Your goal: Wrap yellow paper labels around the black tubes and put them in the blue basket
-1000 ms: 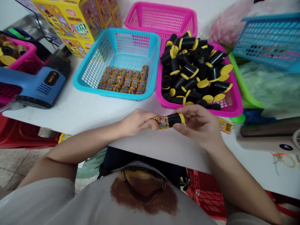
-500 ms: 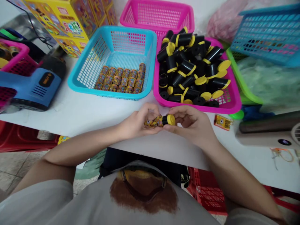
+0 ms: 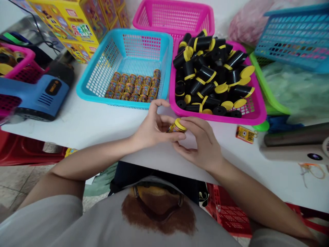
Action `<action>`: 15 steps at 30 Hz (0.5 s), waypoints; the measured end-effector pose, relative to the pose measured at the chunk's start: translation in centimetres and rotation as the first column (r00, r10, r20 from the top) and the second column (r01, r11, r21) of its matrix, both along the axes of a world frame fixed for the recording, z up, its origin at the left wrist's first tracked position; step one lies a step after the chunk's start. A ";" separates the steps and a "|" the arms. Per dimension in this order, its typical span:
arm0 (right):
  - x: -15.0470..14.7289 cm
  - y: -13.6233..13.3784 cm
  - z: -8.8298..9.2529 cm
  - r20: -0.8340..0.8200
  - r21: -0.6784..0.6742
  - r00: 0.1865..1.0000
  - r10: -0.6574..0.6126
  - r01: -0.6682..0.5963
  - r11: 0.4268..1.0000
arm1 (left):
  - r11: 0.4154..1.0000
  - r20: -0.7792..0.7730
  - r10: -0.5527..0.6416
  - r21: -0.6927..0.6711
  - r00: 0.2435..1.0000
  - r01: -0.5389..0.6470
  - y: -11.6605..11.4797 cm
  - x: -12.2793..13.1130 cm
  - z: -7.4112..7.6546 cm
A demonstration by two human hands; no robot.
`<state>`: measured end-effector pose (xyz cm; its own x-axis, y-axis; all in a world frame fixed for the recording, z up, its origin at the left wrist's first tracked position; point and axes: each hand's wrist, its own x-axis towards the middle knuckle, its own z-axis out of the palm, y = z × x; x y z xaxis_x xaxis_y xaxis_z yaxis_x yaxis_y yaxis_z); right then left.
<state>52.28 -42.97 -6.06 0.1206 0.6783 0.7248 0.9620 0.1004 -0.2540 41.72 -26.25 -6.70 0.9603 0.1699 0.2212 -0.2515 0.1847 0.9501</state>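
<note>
My left hand and my right hand meet over the white table's near edge, both closed on one small tube with a yellow cap and a printed sleeve. The tube stands nearly upright between my fingertips. Just beyond, a pink basket holds a heap of black tubes with yellow caps. To its left a blue basket holds rows of sleeved tubes.
A blue heat gun lies at the left beside yellow printed boxes. An empty pink basket sits at the back, with a blue basket and green basket at the right. A small yellow label lies near a beige device.
The printed sleeve has slid over the black tube, which now shows only its yellow cap. The tube has turned from lying sideways to nearly upright, and my hands have drawn closer together.
</note>
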 end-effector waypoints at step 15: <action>-0.6 0.4 -0.3 0.048 0.058 0.998 0.050 -0.053 0.997 | 0.977 0.102 -0.212 -0.003 0.972 0.213 -1.5 -0.2 -0.1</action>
